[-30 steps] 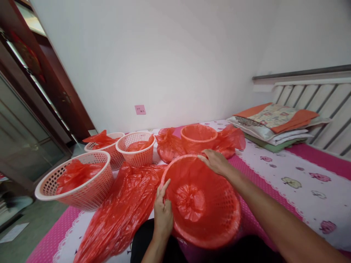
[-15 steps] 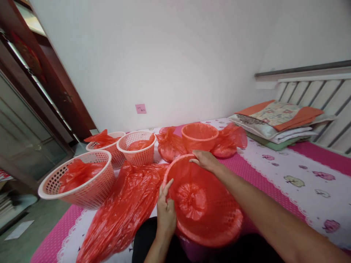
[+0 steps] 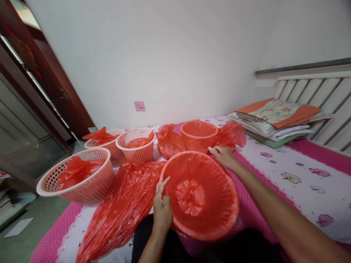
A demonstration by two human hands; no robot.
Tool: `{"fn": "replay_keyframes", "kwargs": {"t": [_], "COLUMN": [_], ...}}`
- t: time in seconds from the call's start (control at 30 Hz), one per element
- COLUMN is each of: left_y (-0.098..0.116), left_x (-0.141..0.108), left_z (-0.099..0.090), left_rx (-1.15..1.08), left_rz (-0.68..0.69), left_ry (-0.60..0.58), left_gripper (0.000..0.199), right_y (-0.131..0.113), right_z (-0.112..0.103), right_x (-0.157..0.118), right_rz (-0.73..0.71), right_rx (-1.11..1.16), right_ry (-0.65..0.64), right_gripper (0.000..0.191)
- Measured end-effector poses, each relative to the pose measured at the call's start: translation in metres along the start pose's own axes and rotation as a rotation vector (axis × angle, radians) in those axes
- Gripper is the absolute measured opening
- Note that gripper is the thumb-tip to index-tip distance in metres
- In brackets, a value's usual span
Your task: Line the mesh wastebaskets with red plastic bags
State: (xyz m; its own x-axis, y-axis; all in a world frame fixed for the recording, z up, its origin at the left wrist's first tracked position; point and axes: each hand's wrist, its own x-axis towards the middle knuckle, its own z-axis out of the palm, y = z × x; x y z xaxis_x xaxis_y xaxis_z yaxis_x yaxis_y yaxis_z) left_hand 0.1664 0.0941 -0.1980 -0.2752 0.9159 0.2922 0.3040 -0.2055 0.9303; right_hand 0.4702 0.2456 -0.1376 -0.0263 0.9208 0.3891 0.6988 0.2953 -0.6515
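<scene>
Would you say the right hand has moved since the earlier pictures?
Yes, the right hand has shifted right, judged against the pink square on the wall.

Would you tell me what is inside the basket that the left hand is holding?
A red plastic lining, gathered into crinkles at the bottom. It covers the floor of the basket, so whatever lies underneath cannot be seen.
</scene>
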Motion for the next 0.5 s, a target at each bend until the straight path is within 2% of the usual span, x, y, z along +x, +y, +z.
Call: {"fn": "replay_keyframes", "kwargs": {"t": [0.17, 0.27, 0.4, 0.5], "left_y": [-0.004, -0.006, -0.007, -0.006], "left_x": [0.001, 0.001, -0.001, -0.002], "left_z": [-0.002, -0.004, -0.006, -0.005], "left_rx": [-0.015, -0.011, 0.02, 0.021], "left_rz": [0.014, 0.004, -0.001, 0.006], "left_ry": [-0.018, -0.02, -0.014, -0.018], "left_gripper": [0.062, 0.061, 0.06, 0.06], "right_y": [0.002, 0.004, 0.005, 0.005], "right_z": [0.01, 0.02, 0.028, 0.027], "right_x": [-0.026, -0.029, -0.03, -0.031], "right_rz": [0.028, 0.015, 0.032, 0.047], "right_rx": [-0.075, -0.1, -0.074, -0.071], "right_ry": [-0.053, -0.091, -0.208, -0.249], "right_gripper": [0.039, 0.031, 0.01, 0.009]}}
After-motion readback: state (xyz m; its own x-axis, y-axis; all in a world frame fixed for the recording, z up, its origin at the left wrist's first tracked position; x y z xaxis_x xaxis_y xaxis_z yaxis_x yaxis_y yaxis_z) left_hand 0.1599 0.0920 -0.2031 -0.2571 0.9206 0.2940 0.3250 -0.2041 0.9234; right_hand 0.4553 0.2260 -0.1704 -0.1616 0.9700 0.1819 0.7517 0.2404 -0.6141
